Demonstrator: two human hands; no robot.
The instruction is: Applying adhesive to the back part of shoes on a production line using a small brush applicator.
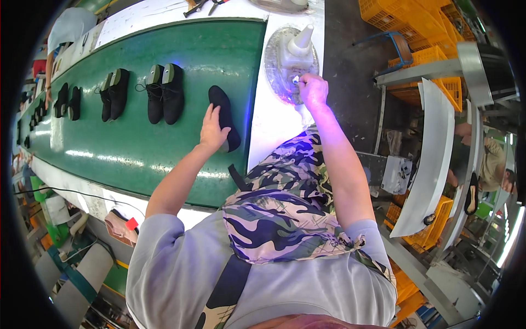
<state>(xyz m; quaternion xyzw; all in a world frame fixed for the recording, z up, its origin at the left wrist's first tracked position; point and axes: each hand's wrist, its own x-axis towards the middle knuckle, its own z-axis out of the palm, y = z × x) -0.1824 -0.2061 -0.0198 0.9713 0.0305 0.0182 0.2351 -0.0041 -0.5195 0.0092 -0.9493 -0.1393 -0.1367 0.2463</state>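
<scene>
My left hand [212,129] lies against a black shoe [223,112] on the green conveyor belt [164,159]. Its fingers are stretched out, the thumb apart from them, and part of the shoe is hidden beneath. To the right, my right hand [313,91] is closed in a pinch on a small white piece [296,79], too small to name. That hand is over the edge of a round, stained dish [274,57], in front of a white bottle with a cone-shaped nozzle [301,43]. Violet light falls on the dish and hand.
Two pairs of black lace-up shoes [164,96] [114,96] sit left on the belt, with more shoes farther along. A person [71,30] stands beyond the belt. Yellow crates [392,24] and a metal frame [422,71] stand on the right. Tools [197,7] lie at the far edge.
</scene>
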